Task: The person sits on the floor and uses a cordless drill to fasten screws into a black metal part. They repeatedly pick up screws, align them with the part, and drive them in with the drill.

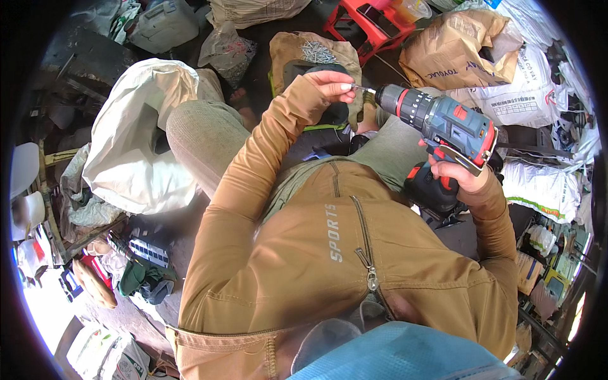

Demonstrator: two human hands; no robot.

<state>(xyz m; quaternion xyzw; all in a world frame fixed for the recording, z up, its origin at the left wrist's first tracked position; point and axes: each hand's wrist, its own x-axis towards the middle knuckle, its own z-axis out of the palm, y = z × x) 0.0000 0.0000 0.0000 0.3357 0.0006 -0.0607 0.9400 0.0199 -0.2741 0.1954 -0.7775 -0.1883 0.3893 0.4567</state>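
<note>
1. Think of the whole view as a clock. The blue, black and red drill [457, 121] is at 2 o'clock, with its nose aimed toward 10 o'clock.
2. The right grip [463, 175] is wrapped around the drill's handle, at about 3 o'clock. The black and red battery [432, 190] sits below the handle.
3. The left grip [327, 87] is near 12 o'clock. Its thumb and finger pinch a thin metal piece [358, 87] right at the drill's nose. It is too small to tell if it is a screw or part of the drill.
4. A pile of silver screws [316, 52] is at 12 o'clock, on a tan sack [285, 47], just past the left grip.
5. A dark pad [335, 115] is under the left grip, also near 12 o'clock.
6. A red stool [380, 39] stands at 1 o'clock.
7. A brown paper bag [453, 50] is between 1 and 2 o'clock.
8. A big white sack [126, 152] is between 9 and 10 o'clock.
9. A clear plastic bag [227, 56] is at 11 o'clock.
10. A green cloth [140, 278] lies at 8 o'clock.
</note>
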